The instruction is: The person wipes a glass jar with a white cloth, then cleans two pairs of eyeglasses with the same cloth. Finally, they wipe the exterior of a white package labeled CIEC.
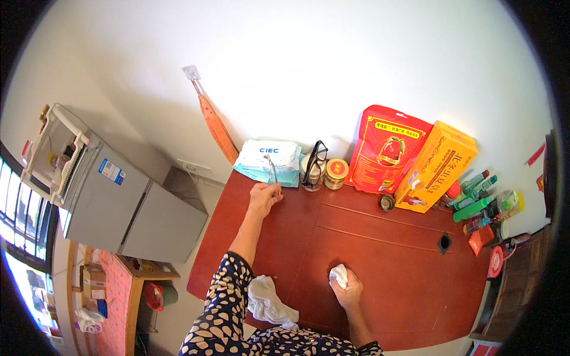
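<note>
Left hand (264, 199): slim metal utensil (272, 168) is pinched in narrowed fingers near the far left edge of the red table (380, 261); its upper end is seen against the wipes pack (270, 160), contact not told.
Right hand (350, 292): white wad (338, 275) is gripped in curled fingers over the near middle of the table.
Near edge: pale cloth (268, 301) is left crumpled beside the patterned left sleeve (219, 308).
Wall side: black-framed glasses (316, 164) are propped at a jar; gold-lidded jar (336, 174), red bag (387, 149) and yellow box (436, 168) are ranged rightward.
Right end: green-capped bottles (475, 188) are clustered.
</note>
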{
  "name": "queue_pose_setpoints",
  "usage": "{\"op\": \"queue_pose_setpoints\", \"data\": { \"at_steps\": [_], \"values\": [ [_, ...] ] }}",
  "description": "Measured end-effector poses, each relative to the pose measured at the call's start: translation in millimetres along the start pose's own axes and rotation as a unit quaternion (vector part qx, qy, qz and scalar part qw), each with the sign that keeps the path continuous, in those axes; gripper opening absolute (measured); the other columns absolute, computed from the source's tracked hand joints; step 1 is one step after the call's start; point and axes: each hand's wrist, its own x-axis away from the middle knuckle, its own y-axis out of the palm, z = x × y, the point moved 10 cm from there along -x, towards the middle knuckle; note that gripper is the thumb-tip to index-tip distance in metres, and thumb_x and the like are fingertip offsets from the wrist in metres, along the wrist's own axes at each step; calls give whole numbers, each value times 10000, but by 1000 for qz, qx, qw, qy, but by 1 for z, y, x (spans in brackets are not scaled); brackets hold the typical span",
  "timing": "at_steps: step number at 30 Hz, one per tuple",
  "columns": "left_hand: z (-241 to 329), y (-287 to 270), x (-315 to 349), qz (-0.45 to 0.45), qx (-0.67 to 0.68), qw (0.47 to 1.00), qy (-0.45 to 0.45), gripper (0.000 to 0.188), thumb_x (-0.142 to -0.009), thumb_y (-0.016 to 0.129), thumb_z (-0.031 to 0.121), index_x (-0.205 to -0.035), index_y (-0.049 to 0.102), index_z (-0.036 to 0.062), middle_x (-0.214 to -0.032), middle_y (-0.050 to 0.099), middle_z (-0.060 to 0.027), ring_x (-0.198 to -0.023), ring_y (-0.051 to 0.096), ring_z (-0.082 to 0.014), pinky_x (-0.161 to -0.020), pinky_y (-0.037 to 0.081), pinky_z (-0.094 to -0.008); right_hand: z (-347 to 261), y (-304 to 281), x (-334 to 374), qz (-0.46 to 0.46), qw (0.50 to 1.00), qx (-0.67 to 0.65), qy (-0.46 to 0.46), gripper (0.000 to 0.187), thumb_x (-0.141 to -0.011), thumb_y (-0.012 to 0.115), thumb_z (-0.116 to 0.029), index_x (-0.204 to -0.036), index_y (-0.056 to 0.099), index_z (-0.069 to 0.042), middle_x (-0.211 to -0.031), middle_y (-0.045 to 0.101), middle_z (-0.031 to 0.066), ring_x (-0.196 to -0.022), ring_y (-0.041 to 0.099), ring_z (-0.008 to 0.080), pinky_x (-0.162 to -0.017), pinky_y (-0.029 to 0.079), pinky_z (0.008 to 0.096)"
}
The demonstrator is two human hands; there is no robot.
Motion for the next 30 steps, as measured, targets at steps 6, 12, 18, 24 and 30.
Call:
{"op": "queue_pose_setpoints", "data": {
  "at_steps": [6,12,18,24,30],
  "values": [
    [-38,-12,77,16,47,998,-35,399,-761,745,-7,-936,401,94,-867,644,-93,-699,634,-183,-532,525,-317,-6,-1,0,-3,1000,25,4,300,-777,712,-229,-974,636,-16,-884,658,188,-809,648,352,-707,506,411],
    [-38,24,159,-47,-43,997,39,467,-780,728,-12,-1168,471,20,-948,656,-83,-741,618,-118,-611,512,-239,2,0,0,-32,999,3,28,329,-807,686,-263,-1017,637,-15,-911,662,189,-814,658,293,-705,504,377],
    [-32,81,230,-143,-94,984,57,438,-804,720,24,-1204,545,-6,-844,592,8,-711,584,-83,-610,503,-221,-16,-38,-4,12,954,-290,73,411,-866,637,-172,-1234,528,-26,-969,644,70,-853,626,169,-740,512,283],
    [-25,139,283,-238,-136,961,37,517,-847,673,26,-1320,468,4,-844,529,34,-684,549,-50,-591,491,-191,-119,-107,15,44,938,-323,-118,441,-832,630,-49,-1262,533,-52,-1115,586,88,-997,580,178,-822,499,291],
    [-29,185,335,-324,-226,908,143,494,-900,602,19,-1344,388,-13,-1147,562,-68,-1075,549,-145,-937,465,-314,-218,-115,72,96,898,64,-425,387,-681,758,-101,-1052,697,-188,-909,592,34,-830,555,244,-699,492,349]
  ]
}}
